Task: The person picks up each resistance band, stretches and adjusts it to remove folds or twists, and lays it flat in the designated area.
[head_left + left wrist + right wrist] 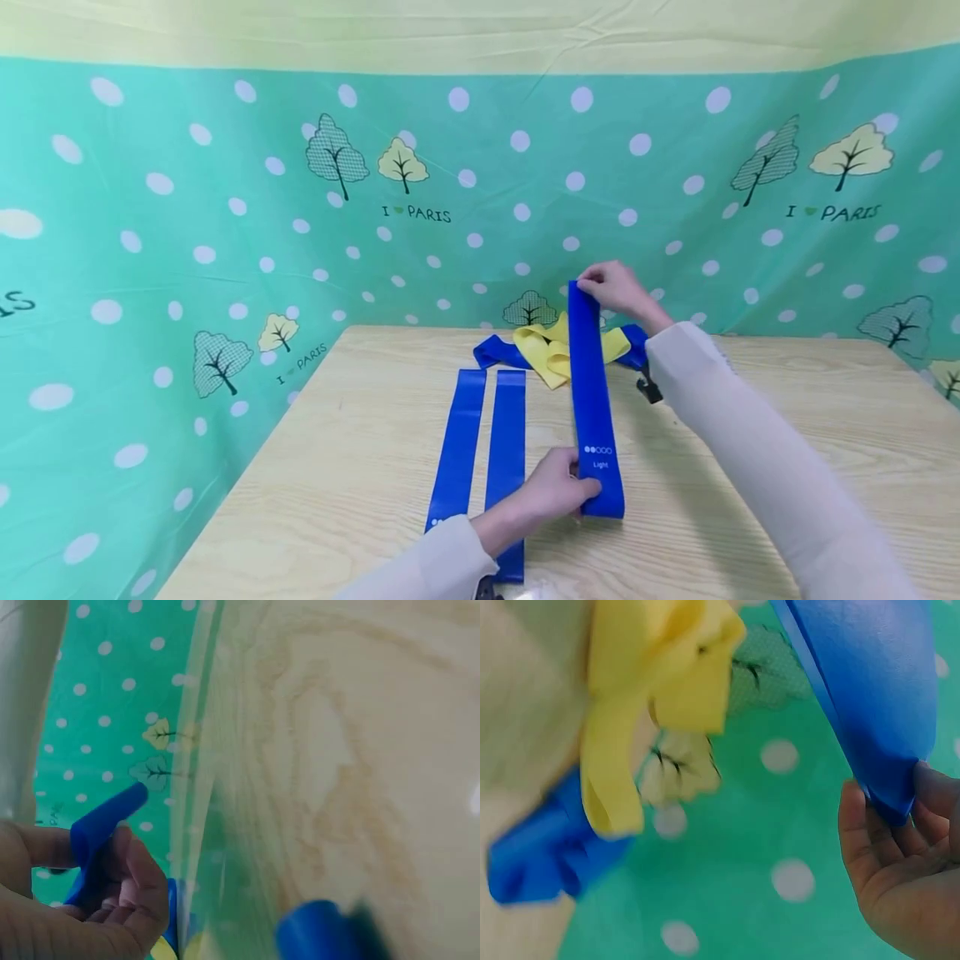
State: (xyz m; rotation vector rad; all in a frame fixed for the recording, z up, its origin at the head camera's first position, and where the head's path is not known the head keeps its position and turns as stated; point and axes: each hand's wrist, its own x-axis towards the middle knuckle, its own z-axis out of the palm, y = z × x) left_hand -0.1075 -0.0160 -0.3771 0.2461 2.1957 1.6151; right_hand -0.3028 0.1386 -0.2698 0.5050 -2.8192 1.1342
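Note:
Between both hands a blue resistance band, printed "Light" near its lower end, is stretched out lengthwise above the table. My right hand pinches its upper end; the right wrist view shows the band folded flat between thumb and fingers. Near the lower end my left hand grips the band, thumb on the printed face. Two more flat blue bands, a left one and a right one, lie side by side on the table; the left forearm covers part of them.
At the back of the wooden table lies a loose pile of yellow bands and blue bands. A green dotted cloth hangs behind and along the left side.

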